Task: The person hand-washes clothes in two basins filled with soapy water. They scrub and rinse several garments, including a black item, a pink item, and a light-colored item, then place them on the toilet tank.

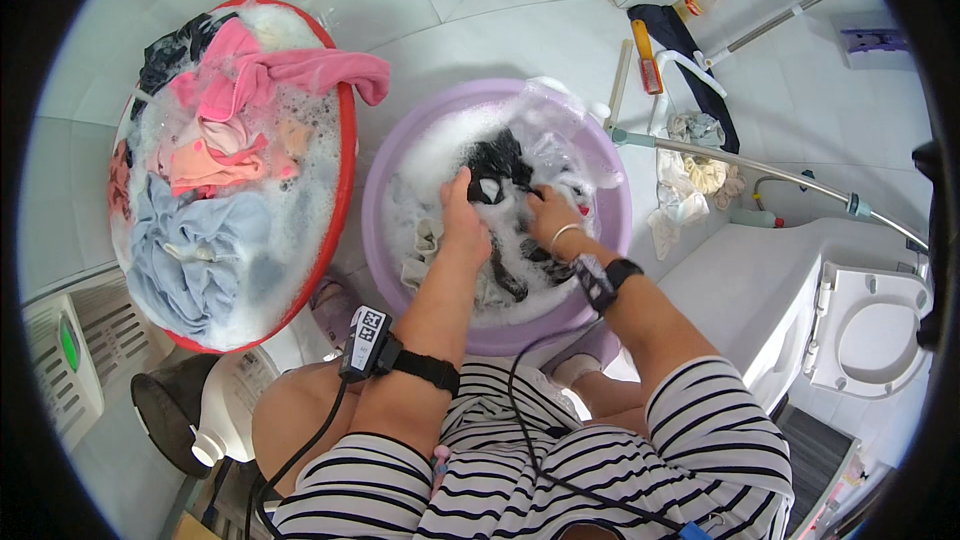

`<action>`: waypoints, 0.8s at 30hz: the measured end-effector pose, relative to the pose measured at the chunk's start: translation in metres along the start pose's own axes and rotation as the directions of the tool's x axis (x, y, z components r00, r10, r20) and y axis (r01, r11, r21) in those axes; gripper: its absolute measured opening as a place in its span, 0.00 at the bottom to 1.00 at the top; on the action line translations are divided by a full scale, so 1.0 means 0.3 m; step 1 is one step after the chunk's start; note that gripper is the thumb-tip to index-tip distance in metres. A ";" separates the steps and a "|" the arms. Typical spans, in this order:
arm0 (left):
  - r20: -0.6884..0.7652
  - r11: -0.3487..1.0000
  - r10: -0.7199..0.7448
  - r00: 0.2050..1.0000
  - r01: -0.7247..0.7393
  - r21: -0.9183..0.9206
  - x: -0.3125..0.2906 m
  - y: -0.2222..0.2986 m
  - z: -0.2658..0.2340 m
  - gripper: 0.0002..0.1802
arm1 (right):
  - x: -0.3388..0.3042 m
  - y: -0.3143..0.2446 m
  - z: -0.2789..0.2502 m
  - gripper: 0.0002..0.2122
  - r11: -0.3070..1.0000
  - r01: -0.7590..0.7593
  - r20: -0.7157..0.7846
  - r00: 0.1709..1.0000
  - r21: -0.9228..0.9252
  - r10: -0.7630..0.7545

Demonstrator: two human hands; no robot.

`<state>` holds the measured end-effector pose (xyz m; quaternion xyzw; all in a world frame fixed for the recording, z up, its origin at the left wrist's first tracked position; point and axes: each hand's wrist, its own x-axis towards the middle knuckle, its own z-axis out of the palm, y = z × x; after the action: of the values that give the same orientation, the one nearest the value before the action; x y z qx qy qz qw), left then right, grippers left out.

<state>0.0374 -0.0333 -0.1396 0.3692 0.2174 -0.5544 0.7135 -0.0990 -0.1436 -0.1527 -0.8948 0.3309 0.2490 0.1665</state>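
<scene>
A coded black-and-white marker (371, 322) stands on the device (362, 352) strapped to the left forearm (437, 315); print (246, 374) on the white jug (222, 408) is illegible.

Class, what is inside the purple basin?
Suds, black cloth, pale cloth, the left hand and the right hand. The bottom of the purple basin is covered and cannot be seen.

Light is bright and soft; bowed edges seem slightly blurred.
</scene>
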 end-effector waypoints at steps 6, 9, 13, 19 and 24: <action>0.038 0.990 -0.111 0.993 0.114 -0.085 -0.019 0.031 0.023 0.31 | 0.014 -0.039 -0.134 0.14 0.927 -0.292 0.002 0.954 0.234 0.300; 0.186 0.968 -0.195 0.963 0.219 -0.120 -0.041 0.045 0.032 0.32 | -0.187 -0.116 -0.253 0.11 0.904 0.262 -0.341 0.929 0.338 -0.142; 0.345 0.922 -0.328 0.879 0.378 -0.087 -0.023 -0.002 0.018 0.31 | -0.395 -0.250 -0.357 0.11 0.735 0.643 -0.488 0.723 0.215 -0.490; 0.191 0.782 -0.189 0.963 0.030 0.623 -0.029 -0.102 0.033 0.21 | -0.287 -0.223 -0.259 0.12 0.889 0.315 -0.475 0.870 0.333 -0.130; 0.093 0.983 -0.112 0.989 0.097 0.158 -0.156 -0.095 0.156 0.20 | -0.067 0.095 -0.180 0.20 0.581 -0.120 -0.195 0.871 0.805 0.451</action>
<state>-0.0081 -0.0430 -0.0846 0.3826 0.1567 -0.6242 0.6630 -0.1134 -0.1790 -0.1011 -0.6990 0.5731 -0.0713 0.4217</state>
